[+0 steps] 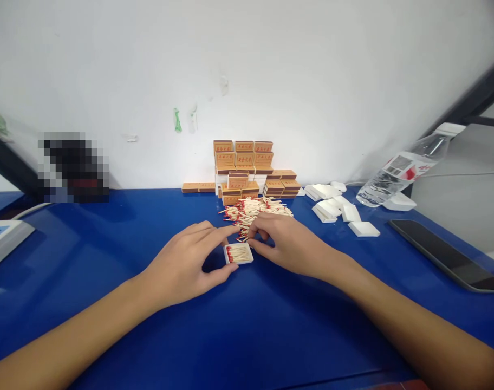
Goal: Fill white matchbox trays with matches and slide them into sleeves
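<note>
A small white matchbox tray (239,253), filled with red-tipped matches, lies on the blue table (109,303). My left hand (190,262) curls round the tray's left side, thumb at its near corner and index finger stretched over its far edge. My right hand (281,244) rests at the tray's right side, its fingers pinched together at the near edge of a loose pile of matches (257,211); whether they hold matches is hidden. Behind the pile stands a stack of orange matchboxes (247,168).
Several empty white trays (336,208) lie to the right of the pile. A clear plastic bottle (397,176) lies tilted at the right, and a dark phone (446,254) sits near the right edge. A white power strip (3,238) is at the far left.
</note>
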The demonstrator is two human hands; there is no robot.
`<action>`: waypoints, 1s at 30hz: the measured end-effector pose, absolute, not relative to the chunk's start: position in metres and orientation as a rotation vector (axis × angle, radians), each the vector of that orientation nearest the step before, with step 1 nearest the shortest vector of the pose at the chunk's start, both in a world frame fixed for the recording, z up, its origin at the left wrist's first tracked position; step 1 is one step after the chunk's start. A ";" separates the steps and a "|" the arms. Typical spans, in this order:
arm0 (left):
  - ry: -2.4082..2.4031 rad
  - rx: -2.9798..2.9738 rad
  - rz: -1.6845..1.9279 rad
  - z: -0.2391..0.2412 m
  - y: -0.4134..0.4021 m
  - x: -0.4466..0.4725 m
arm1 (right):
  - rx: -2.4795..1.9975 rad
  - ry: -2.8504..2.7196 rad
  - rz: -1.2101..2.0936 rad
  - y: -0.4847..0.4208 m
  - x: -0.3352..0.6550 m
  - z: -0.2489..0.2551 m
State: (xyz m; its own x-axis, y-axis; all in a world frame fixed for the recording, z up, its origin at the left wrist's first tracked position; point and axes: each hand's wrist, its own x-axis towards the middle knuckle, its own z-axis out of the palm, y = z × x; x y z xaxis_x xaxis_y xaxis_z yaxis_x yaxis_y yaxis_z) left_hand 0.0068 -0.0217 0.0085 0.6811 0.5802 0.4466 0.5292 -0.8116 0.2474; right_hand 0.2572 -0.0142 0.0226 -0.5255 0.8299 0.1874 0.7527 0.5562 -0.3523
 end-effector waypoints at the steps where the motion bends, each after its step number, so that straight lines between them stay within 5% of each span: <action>1: 0.928 2.789 0.790 0.009 -0.021 0.006 | -1.313 -2.462 0.351 -0.013 0.257 0.020; 30: 0.938 2.747 0.646 0.005 -0.023 0.006 | -1.197 -2.552 0.412 0.000 0.265 0.012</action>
